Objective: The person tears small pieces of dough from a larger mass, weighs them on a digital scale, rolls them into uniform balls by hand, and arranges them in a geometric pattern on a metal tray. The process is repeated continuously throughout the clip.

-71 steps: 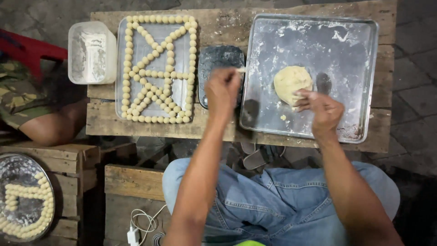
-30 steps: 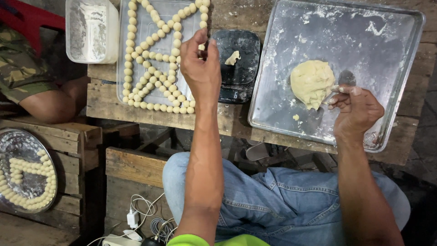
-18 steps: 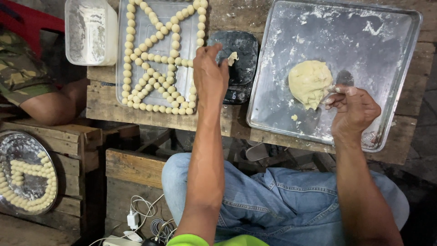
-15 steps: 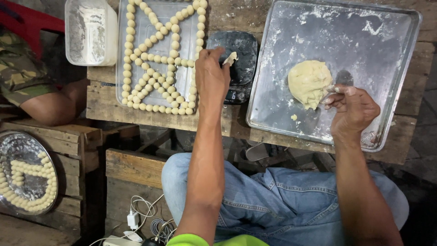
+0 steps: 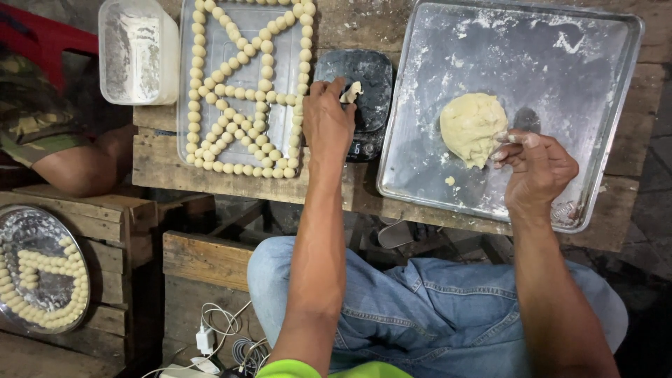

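Rough wooden plank table (image 5: 161, 161) | left hand (image 5: 327, 126) pinches small pale dough piece (image 5: 351, 92) over dark digital kitchen scale (image 5: 364, 77) | right hand (image 5: 535, 171), fingers curled, touches pale round dough lump (image 5: 471, 128) on large floured metal tray (image 5: 560, 63) | narrower tray of dough balls (image 5: 241, 91) beside scale.

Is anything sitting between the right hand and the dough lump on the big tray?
Nothing visible. The right hand has its fingertips at the edge of the dough lump, with only bare floured metal tray around them.
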